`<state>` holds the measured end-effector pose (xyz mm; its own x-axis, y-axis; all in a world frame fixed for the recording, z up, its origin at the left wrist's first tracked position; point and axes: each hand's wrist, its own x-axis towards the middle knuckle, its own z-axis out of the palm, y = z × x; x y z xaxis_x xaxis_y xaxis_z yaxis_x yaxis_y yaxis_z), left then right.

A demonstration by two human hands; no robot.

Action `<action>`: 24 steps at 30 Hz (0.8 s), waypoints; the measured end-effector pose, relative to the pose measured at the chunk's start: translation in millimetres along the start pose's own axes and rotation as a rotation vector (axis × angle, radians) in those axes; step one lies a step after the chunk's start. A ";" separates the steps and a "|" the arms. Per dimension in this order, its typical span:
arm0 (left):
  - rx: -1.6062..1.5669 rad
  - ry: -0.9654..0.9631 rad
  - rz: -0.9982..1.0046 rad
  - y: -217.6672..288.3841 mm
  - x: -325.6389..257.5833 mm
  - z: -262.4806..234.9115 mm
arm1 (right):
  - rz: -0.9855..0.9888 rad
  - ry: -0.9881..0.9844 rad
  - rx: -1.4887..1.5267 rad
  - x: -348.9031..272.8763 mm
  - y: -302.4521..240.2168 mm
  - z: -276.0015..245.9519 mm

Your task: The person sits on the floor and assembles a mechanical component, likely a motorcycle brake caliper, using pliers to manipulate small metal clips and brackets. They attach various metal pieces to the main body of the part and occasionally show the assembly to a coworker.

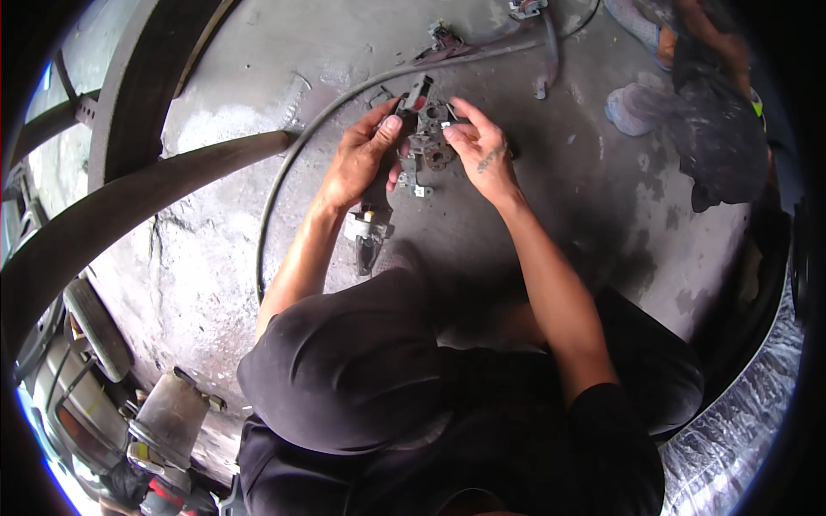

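My left hand (357,163) is wrapped round a long dark mechanical part (374,191). Its upper end is a narrow metal piece, and a grey metal housing (368,225) sits at its lower end. Just to the right, my right hand (483,153) has thumb and forefinger drawn together at a small item too tiny to name. Below and between both hands, a cluster of small metal parts (437,156) lies on the floor, some rusty brown, one round with a hole. My fingers cover part of the cluster.
A black hose (280,185) curves across the concrete floor (344,64). Dark curved beams (155,185) stand at left, near a grey metal canister (172,417). More loose parts (446,36) lie ahead. Another person in dark clothing (718,129) is at upper right. Clear plastic sheeting (740,439) lies at lower right.
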<state>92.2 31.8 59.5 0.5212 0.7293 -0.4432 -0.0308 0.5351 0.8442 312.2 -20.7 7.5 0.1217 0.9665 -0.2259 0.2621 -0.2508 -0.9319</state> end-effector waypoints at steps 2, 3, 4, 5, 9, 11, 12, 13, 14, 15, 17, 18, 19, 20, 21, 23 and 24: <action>-0.180 0.048 -0.045 -4.2 -1.3 2.5 | 0.047 -0.036 0.212 -7.6 4.1 8.5; -0.272 0.071 -0.061 -7.6 -0.1 3.2 | 0.133 -0.227 0.330 -15.7 -7.8 9.1; -0.341 0.048 -0.065 -16.8 3.6 -4.4 | 0.260 -0.371 0.451 -24.5 -28.5 12.9; -0.421 0.072 -0.031 -17.2 6.6 -1.6 | 0.389 -0.509 0.566 -36.1 -48.7 17.5; -0.574 0.077 0.128 -18.8 16.7 -5.3 | 0.445 -0.582 0.932 -69.4 -49.2 48.7; -0.534 0.094 0.167 -12.1 18.1 -1.5 | 0.456 -0.600 1.000 -70.5 -45.3 53.9; -0.550 0.026 0.187 -7.3 16.4 -3.8 | 0.442 -0.562 0.972 -70.7 -46.5 52.1; -0.511 0.089 0.194 -3.2 14.8 -4.8 | 0.428 -0.522 0.944 -70.5 -46.9 49.3; -0.472 0.151 0.200 1.0 12.9 -5.2 | 0.375 -0.530 0.866 -66.5 -42.7 43.6; -0.438 0.211 0.205 5.0 12.0 -4.0 | 0.361 -0.503 0.806 -62.2 -41.6 35.5; -0.300 0.191 0.294 15.8 12.2 -12.3 | 0.333 -0.440 0.688 -52.9 -40.7 20.0; -0.354 0.177 0.269 15.6 13.1 -15.0 | 0.302 -0.454 0.545 -47.8 -35.0 8.5; -0.410 0.166 0.247 17.7 13.2 -18.1 | 0.171 -0.385 0.341 -45.4 -32.2 1.3; -0.398 0.226 0.225 19.2 12.6 -17.3 | 0.047 -0.315 0.135 -43.1 -29.0 -0.3; -0.353 0.270 0.214 13.6 11.6 -25.6 | -0.077 -0.262 -0.068 -40.4 -25.7 1.8; -0.321 0.298 0.206 12.3 13.2 -23.0 | -0.054 -0.187 0.072 -37.7 -21.1 -2.3; -0.320 0.281 0.206 14.5 13.1 -19.0 | -0.015 -0.171 0.096 -36.5 -20.9 -6.0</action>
<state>82.4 57.3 60.3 0.2272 0.8975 -0.3779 -0.3933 0.4396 0.8075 308.0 -51.0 37.0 -0.0479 0.9673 -0.2491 0.1689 -0.2379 -0.9565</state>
